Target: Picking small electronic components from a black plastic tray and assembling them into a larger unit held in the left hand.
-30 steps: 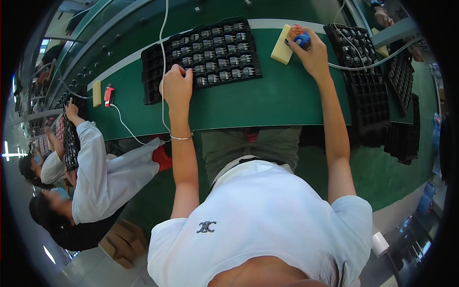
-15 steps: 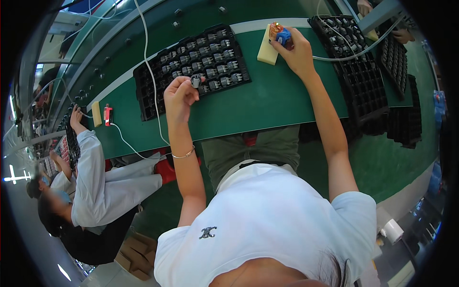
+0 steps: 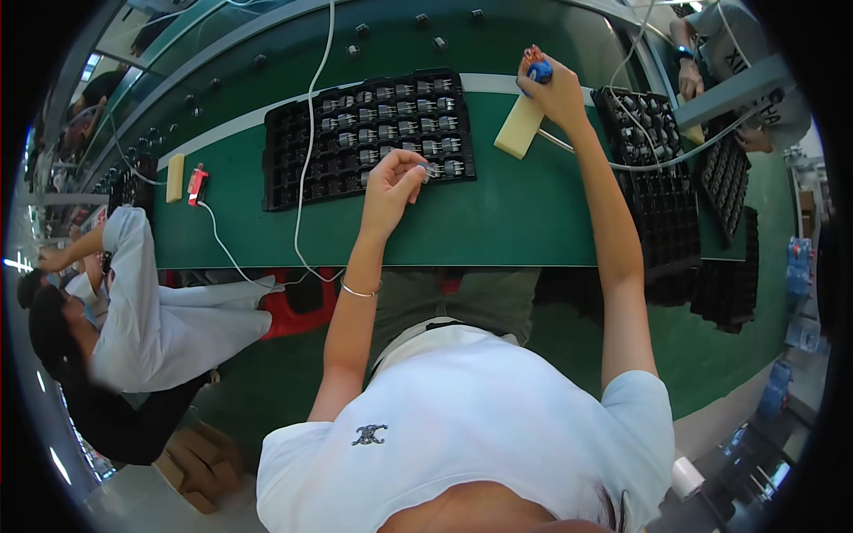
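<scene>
Reaching to the black tray [image 3: 283, 162] with one hand, grasping a blue-and-orange object [image 3: 538, 71] with the other

At far left, a pale yellow block [image 3: 175, 178] rests on the green surface [image 3: 498, 220], a red device [image 3: 197, 186] just beside it; next, the black tray lies flat, a white cable [image 3: 311, 129] passing across it and grey metal parts [image 3: 386, 114] sitting in its middle and right compartments; the left hand [image 3: 391, 188] is at the tray's near edge, thumb and fingertips drawn together; whether its grip has a part, I cannot tell; farther right, the right hand [image 3: 558, 96] has its grip closed around the blue-and-orange object, at the far end of a second yellow block [image 3: 519, 129]; beyond lie further black trays [image 3: 657, 209], near a co-worker's hand [image 3: 690, 80].
</scene>
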Tool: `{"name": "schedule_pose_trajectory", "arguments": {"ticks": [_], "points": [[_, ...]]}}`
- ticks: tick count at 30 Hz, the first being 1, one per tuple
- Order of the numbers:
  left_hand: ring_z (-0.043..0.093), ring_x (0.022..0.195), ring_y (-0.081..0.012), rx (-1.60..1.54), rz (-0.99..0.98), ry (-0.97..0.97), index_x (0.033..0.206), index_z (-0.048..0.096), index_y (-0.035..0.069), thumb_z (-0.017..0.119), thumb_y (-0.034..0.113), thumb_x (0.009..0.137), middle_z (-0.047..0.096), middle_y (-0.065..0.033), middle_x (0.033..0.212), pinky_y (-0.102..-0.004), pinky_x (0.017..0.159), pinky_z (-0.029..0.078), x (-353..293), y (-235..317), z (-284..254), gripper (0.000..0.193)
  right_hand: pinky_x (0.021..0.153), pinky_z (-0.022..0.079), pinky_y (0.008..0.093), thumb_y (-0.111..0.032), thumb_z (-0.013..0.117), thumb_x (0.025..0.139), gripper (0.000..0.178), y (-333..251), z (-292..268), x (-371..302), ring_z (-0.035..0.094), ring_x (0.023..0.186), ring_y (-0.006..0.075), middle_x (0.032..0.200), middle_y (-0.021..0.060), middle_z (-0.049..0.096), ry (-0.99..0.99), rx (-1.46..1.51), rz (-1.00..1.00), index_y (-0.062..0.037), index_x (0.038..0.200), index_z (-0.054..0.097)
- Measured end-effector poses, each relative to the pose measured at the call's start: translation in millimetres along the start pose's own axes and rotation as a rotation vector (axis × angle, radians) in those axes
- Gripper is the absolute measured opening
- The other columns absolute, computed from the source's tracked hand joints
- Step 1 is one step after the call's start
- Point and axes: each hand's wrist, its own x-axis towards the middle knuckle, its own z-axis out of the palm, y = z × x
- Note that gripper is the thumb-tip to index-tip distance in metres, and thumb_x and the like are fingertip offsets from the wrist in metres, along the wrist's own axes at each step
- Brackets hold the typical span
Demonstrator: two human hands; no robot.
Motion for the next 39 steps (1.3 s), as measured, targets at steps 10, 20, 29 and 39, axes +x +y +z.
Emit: {"name": "schedule_pose_trajectory", "arguments": {"ticks": [10, 20, 29, 39], "points": [[0.044, 0.052, -0.0031, -0.006, 0.033, 0.066, 0.102, 0.06, 0.002, 0.058, 0.009, 0.093, 0.056, 0.0013, 0.072, -0.0178, 0.046, 0.033, 1, -11, 8, 0.012, 0.081, 0.055, 0.0439, -0.046, 0.074, 0.067, 0.048, 41, 54, 95, 0.068, 0.09, 0.0352, 0.095, 0.019, 0.07, 0.028, -0.19, 0.102, -0.011, 0.099, 0.071], [0.058, 0.057, -0.0085, -0.082, 0.035, 0.096, 0.105, 0.058, 0.003, 0.056, 0.009, 0.093, 0.07, -0.0107, 0.089, -0.0185, 0.051, 0.039, -5, -2, 10, 0.013, 0.081, 0.053, 0.0377, -0.035, 0.075, 0.075, 0.039, -27, 22, 50, 0.068, 0.088, 0.0279, 0.096, 0.0114, 0.071, 0.007, 0.014, 0.046, -0.0079, 0.102, 0.068], [0.062, 0.063, -0.0091, -0.058, 0.084, 0.029, 0.098, 0.056, 0.0, 0.066, 0.004, 0.087, 0.07, -0.0106, 0.085, -0.0186, 0.057, 0.045, -22, 29, 48, 0.016, 0.049, 0.043, 0.017, -0.021, 0.074, 0.083, 0.033, -126, -28, -124, 0.057, 0.067, 0.0037, 0.091, -0.0003, 0.064, -0.436, 1.107, 0.343, -0.0089, 0.109, 0.058], [0.061, 0.065, -0.0067, 0.079, 0.061, -0.02, 0.093, 0.059, -0.001, 0.073, 0.004, 0.081, 0.067, -0.0045, 0.079, -0.0188, 0.059, 0.048, -29, 28, 47, 0.019, 0.051, 0.05, 0.0185, -0.024, 0.074, 0.083, 0.038, -115, -21, -146, 0.062, 0.072, 0.0064, 0.092, 0.0025, 0.065, -0.445, 1.164, 0.454, -0.0045, 0.112, 0.059]]}}
